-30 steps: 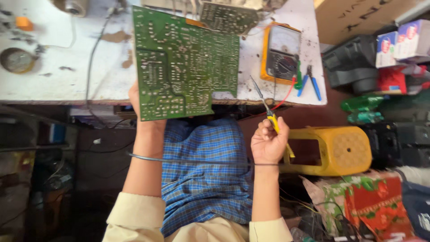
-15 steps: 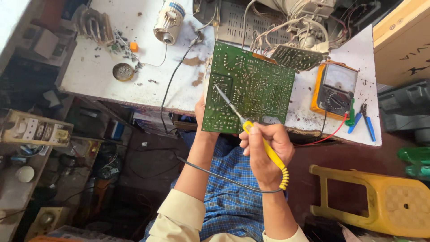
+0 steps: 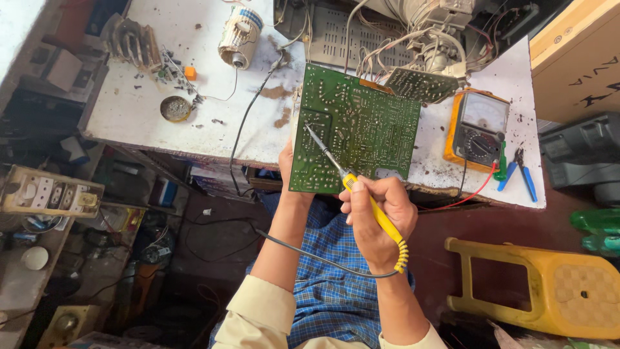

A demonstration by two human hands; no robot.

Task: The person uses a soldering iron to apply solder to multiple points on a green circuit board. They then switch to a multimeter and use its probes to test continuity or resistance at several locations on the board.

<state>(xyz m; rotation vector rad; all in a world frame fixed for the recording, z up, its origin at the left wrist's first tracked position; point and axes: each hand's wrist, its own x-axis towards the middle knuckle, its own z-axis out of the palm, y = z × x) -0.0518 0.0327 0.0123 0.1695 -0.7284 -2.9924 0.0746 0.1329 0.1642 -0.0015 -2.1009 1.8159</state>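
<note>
A green circuit board (image 3: 361, 123) stands tilted at the front edge of the white workbench (image 3: 135, 110), solder side toward me. My left hand (image 3: 286, 169) grips its lower left edge from behind. My right hand (image 3: 376, 216) holds a yellow-handled soldering iron (image 3: 365, 194) like a pen. The iron's metal tip (image 3: 310, 130) touches the board's left part. Its grey cord (image 3: 310, 255) loops down across my blue checked lap.
A yellow-cased analogue multimeter (image 3: 476, 128) lies right of the board, with blue-handled pliers (image 3: 520, 171) and a green screwdriver (image 3: 502, 161) beside it. A round tin (image 3: 175, 108) and a wire coil (image 3: 240, 35) sit on the left. A yellow plastic stool (image 3: 549, 287) stands at lower right.
The view has moved in toward the bench. My right hand has brought the soldering iron from beside my lap up onto the board, where its tip now rests.
</note>
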